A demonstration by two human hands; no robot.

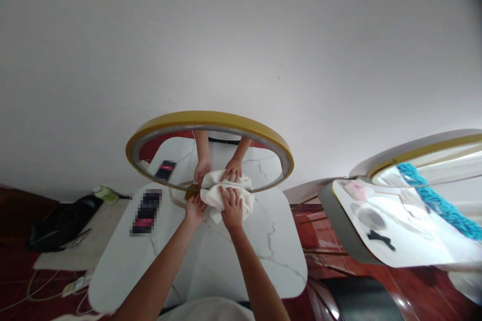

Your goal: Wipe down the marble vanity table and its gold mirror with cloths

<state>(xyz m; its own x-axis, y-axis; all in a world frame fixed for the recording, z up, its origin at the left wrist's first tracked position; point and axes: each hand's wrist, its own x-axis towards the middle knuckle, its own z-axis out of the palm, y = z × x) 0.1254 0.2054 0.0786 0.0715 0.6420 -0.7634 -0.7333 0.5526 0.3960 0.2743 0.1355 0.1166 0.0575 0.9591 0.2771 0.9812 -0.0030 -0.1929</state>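
Note:
A round mirror with a gold frame (211, 119) leans against the white wall at the back of a white marble table (263, 256). A crumpled white cloth (216, 196) lies bunched against the mirror's lower edge. My right hand (231, 208) presses on the cloth with fingers spread over it. My left hand (195, 209) is closed at the cloth's left edge, next to the mirror's gold base. Both hands and the cloth are reflected in the glass.
A pixelated dark rectangular object (146, 210) lies on the table's left side. A black bag (60, 220) and cables sit on the floor at the left. Another white table (380, 225) and a second gold-framed mirror (425, 148) are at the right.

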